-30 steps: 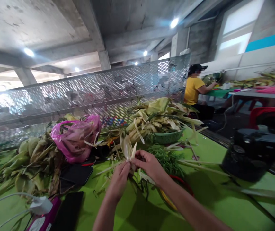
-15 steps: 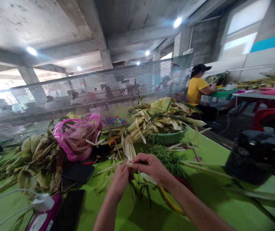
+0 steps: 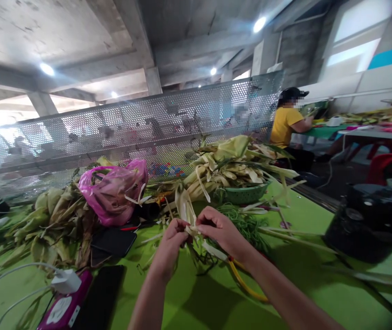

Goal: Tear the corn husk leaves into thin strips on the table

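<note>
My left hand (image 3: 172, 238) and my right hand (image 3: 218, 229) meet over the green table, both pinching a pale corn husk strip (image 3: 192, 229) between thumbs and fingertips. Another broad husk (image 3: 183, 204) rises just behind the fingers. Under the hands, thin dark strands and a white husk piece (image 3: 215, 250) hang or lie; which cannot be made out. A yellow-handled tool (image 3: 246, 284) lies below my right wrist. To the right of that hand is a heap of thin green strands (image 3: 242, 224).
A green basket (image 3: 247, 195) heaped with husks stands behind. Left are a pink plastic bag (image 3: 113, 192), loose husks (image 3: 51, 220), phones (image 3: 113, 243) and a purple power strip (image 3: 67, 300) with cables. A dark container (image 3: 364, 224) stands right; beyond it sits a person in yellow (image 3: 287, 123).
My fingertips have drawn slightly apart, showing more of the husk strip between them. The whole view has shifted slightly, so the surroundings on the right sit further right.
</note>
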The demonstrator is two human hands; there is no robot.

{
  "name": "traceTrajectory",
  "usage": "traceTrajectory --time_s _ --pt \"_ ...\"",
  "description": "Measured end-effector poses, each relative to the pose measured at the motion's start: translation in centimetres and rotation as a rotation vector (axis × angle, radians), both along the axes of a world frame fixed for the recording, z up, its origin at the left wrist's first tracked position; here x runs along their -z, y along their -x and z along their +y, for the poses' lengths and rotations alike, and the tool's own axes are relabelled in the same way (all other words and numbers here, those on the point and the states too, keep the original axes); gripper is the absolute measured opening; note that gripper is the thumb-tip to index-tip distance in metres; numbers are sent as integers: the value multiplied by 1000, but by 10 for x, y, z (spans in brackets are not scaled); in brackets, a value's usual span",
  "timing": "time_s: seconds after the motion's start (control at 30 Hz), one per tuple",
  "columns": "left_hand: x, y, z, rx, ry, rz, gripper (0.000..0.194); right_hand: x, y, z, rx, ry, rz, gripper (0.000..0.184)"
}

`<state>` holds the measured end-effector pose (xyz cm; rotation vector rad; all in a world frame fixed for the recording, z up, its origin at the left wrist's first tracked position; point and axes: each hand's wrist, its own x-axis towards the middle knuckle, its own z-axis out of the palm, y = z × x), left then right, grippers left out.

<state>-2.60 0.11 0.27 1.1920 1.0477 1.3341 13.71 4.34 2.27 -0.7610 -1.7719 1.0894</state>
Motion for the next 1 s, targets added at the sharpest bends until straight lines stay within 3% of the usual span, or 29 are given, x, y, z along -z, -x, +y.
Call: traceTrajectory --time_s 0.37,0.67,0.9,1.0 --pt "2 0 2 20 -112 99 22 -6 -6 4 18 -27 -82 5" --pt "-2 -1 3 -7 -89 91 25 -2 -13 11 -123 117 -27 10" --pt "4 -1 5 0 -108 131 31 4 -1 6 47 -26 -48 8" --pt "4 -1 7 -53 -111 132 29 6 1 4 32 -4 -3 6"
